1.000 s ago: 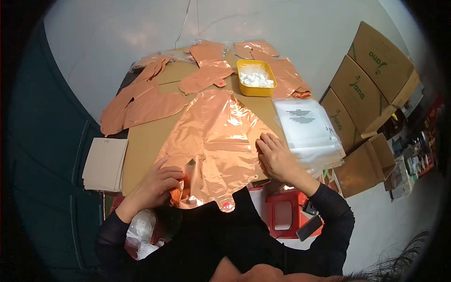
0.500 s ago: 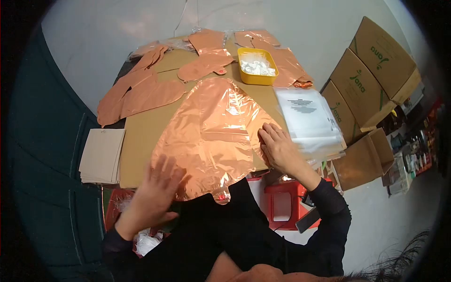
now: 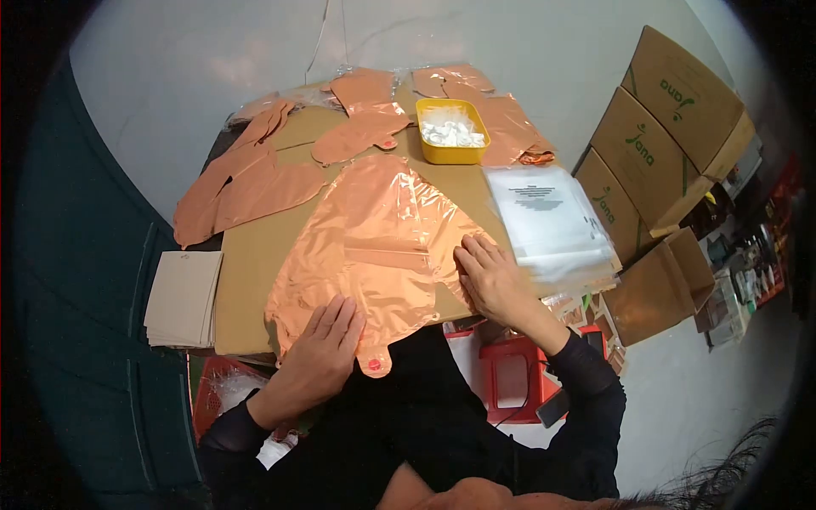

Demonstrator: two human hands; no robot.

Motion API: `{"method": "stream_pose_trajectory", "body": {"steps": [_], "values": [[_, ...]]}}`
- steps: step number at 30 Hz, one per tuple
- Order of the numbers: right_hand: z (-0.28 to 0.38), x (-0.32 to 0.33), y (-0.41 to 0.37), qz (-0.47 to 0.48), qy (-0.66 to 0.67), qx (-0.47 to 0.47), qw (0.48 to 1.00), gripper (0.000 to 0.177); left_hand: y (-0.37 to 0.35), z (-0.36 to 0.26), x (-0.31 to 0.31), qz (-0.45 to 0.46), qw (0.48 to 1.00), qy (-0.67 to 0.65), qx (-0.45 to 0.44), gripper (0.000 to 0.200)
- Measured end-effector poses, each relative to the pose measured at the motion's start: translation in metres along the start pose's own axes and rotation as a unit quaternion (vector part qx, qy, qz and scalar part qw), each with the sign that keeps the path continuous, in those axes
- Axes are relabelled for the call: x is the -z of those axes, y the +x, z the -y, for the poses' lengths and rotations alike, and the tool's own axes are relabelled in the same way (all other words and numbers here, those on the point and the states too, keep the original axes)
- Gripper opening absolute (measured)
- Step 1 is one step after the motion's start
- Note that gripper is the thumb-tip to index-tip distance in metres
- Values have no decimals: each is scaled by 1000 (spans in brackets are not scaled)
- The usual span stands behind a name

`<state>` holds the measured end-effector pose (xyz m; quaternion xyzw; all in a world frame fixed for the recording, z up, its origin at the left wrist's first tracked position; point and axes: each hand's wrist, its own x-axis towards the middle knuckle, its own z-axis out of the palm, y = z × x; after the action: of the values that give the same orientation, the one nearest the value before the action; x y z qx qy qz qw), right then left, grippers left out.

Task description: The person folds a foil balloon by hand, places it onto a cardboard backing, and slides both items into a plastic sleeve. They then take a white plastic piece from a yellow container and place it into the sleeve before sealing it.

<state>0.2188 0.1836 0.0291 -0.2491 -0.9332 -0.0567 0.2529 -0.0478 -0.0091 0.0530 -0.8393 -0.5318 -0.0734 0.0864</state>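
A flat, copper-coloured foil balloon lies before me on the cardboard-covered table. Its small tab with a red dot hangs past the near edge. My left hand rests palm down on the balloon's lower left part, fingers stretched out. On its right edge lies my right hand, also flat, with the fingers extended. Neither hand grips anything. Creases and a fold line run across the shiny foil.
More flat foil balloons lie at the left and back. A yellow tub holds white items. Clear plastic bags are stacked at right, cardboard sheets at left. Cartons and a red stool stand to the right.
My left hand has come down from beside the balloon onto its lower left part. My right hand stays on the right edge. The camera view has shifted slightly.
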Motion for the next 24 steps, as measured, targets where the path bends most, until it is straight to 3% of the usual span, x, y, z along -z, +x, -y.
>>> {"method": "stream_pose_trajectory", "body": {"steps": [9,17,24], "values": [[9,10,-7,11,-1,-2,1000,37,-8,-4,12,37,998,-39,38,57],[15,24,-9,26,52,-55,997,35,-10,-2,7,36,999,-33,21,60],[13,16,-8,21,51,-44,997,36,-8,0,8,39,998,-34,26,57]]}}
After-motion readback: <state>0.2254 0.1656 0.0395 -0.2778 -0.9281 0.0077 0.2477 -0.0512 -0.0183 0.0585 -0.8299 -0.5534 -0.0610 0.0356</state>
